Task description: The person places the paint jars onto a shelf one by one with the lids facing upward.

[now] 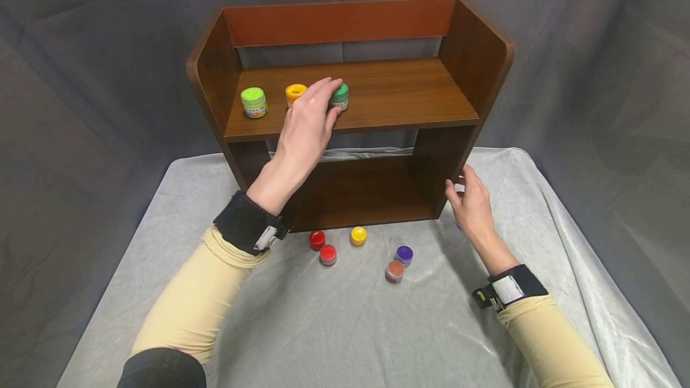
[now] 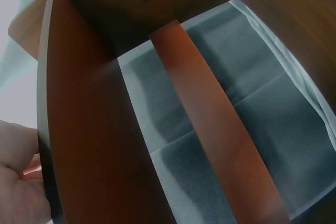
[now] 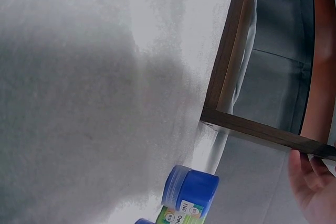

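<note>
Bookshelf [image 1: 399, 100], dark wood, two-tiered, on a cloth-covered counter [image 1: 302, 322].

Right wrist view only: we see a blue jar [image 3: 197, 190] plainly, beside the bookshelf's right outer side, with a green jar [image 3: 178, 217] just behind it, partly cut off. Left wrist view only: we see a red-brown back rail [image 2: 215, 119] crossing the lower compartment's rear.

Containers, all small and lidded; we cannot tell their contents. Dark green jar [image 1: 340, 97]: upright at the bookshelf's upper tier, near mid-width, grasped between thumb and fingers of the left hand [image 1: 308, 121]. Yellow-orange jar [image 1: 294, 92]: same tier, further left, partly hidden by that hand. Light green jar [image 1: 254, 103]: same tier, left end.

Before the bookshelf, on the counter: two red jars [image 1: 327, 255] and a yellow jar [image 1: 358, 236], left to middle; a purple jar [image 1: 404, 255] and a brown jar [image 1: 395, 272], further right.

Right hand [image 1: 473, 202]: fingers loosely bent against the bookshelf's right side panel [image 1: 439, 163], grasping no jar. Grey curtain [image 1: 582, 76]: behind the bookshelf.
</note>
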Demonstrator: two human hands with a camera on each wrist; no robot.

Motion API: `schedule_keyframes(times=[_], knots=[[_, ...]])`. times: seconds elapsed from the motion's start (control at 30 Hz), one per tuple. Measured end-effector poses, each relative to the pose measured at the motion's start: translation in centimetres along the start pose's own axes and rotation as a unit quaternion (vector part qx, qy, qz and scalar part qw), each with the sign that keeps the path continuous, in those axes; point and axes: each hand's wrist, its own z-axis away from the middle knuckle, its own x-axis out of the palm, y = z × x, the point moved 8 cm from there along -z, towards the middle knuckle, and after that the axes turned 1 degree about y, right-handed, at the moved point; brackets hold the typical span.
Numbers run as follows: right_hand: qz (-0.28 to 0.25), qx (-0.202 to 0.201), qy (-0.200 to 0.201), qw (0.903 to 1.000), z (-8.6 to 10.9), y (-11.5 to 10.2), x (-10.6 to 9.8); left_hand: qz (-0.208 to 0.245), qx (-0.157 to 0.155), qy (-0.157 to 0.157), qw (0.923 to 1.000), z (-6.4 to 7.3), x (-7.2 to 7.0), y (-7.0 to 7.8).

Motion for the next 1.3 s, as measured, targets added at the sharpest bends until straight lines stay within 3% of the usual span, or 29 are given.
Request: schedule_keyframes(times=[0.33, 0.6, 0.8, 1.1, 1.2, 1.3], knots=[[0.0, -0.001, 0.001, 1.0, 0.0, 0.0, -0.1, -0.001, 0.005, 0.005, 1.0, 0.0, 0.0, 0.1], [0.004, 0.003, 0.002, 1.0, 0.0, 0.0, 0.0, -0.047, 0.016, 0.005, 0.9988, 0.5, -0.5, 0.7], [0.003, 0.001, 0.001, 1.0, 0.1, -0.1, 0.0, -0.067, 0.044, 0.028, 0.9963, 1.1, -1.4, 1.6], [0.005, -0.005, 0.002, 1.0, 0.2, -0.3, -0.1, -0.055, 0.12, 0.081, 0.9879, 2.8, -2.6, 2.6], [0.004, -0.006, 0.005, 1.0, 0.1, -0.3, -0.1, -0.043, 0.164, 0.084, 0.9819, 3.6, -2.4, 2.9], [0.004, -0.007, 0.004, 1.0, 0.1, -0.3, -0.1, -0.037, 0.224, 0.08, 0.9707, 4.7, -2.2, 3.5]])
